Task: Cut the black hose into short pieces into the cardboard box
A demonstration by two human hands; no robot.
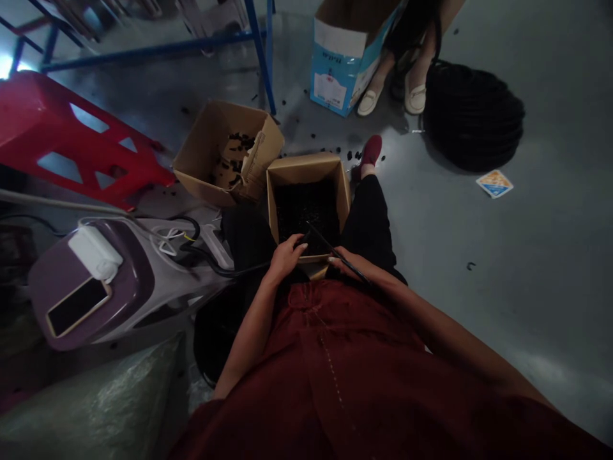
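Observation:
My left hand (286,257) is closed round a black strip (253,268), like rubber tubing. It comes in from the left, and its end pokes out past my fingers. My right hand (348,263) grips a long, thin, dark tool (322,237) that looks like a blade; its exact kind is hard to make out. The tool's tip points up and left, close to the strip's end. Both hands are over the near edge of a cardboard box (345,191) between my legs. Small black pieces (306,201) fill its lower part.
A second cardboard box (191,150) with scattered black bits stands ahead left. A red stool (96,137) lies tipped on the left. A phone (79,306) rests on a purple-topped stool (131,255). Ahead are a blue-white carton (332,70), another person's feet (416,89) and a black coil (474,118).

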